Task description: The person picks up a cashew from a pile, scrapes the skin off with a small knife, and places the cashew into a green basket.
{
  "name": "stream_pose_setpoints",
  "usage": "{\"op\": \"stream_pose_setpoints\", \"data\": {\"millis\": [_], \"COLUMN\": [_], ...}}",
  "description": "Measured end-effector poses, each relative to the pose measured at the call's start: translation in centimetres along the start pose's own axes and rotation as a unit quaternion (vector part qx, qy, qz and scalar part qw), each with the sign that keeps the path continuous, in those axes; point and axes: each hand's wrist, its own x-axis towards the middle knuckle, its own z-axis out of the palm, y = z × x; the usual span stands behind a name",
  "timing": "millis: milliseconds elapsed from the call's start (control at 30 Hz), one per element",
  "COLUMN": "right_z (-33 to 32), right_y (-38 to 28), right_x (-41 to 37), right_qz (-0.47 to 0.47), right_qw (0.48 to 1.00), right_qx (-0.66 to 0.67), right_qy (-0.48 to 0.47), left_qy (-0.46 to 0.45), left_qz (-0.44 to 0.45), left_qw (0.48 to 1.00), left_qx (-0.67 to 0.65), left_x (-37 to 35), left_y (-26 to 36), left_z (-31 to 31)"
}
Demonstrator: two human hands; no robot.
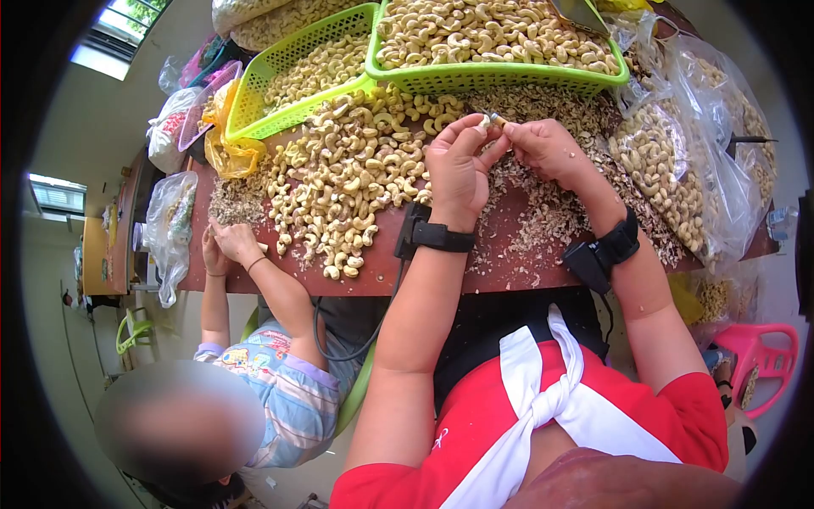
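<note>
My left hand (458,165) is closed, pinching a pale cashew (484,122) between thumb and fingertips above the table. Close against it, my right hand (543,148) is shut on a short, thin tool that looks like a small knife (498,120), mostly covered by the fingers. Its tip points at the cashew. To the left of my hands lies a broad heap of cashews (339,178) on the reddish table. Flakes of brown skin (543,204) are scattered beneath my right forearm.
A green basket (500,79) full of cashews stands at the back, with a yellow-green basket (246,114) left of it. Clear bags of cashews (666,161) lie on the right. A co-worker's hands (229,246) are at the table's left edge.
</note>
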Motion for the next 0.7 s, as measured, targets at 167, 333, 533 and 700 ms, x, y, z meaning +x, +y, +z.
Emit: {"op": "stream_pose_setpoints", "data": {"millis": [167,333,533,700], "right_z": [0.07,0.24,-0.25,-0.30], "right_y": [0.02,-0.07,-0.07,0.44], "right_x": [0.02,-0.10,-0.02,0.18], "right_qz": [0.008,0.000,0.015,-0.009], "right_qw": [1.000,1.000,1.000,1.000], "right_qx": [0.001,0.006,-0.001,-0.030], "right_qy": [-0.004,-0.022,-0.016,-0.002], "left_qy": [0.016,0.036,-0.008,0.043], "left_qz": [-0.001,-0.006,-0.020,0.024], "left_qw": [1.000,0.999,1.000,0.999], "left_qx": [-0.015,-0.015,-0.017,0.002], "left_x": [0.09,0.13,0.16,0.58], "left_y": [0.13,0.32,0.27,0.17], "left_z": [-0.12,-0.07,-0.41,-0.53]}}
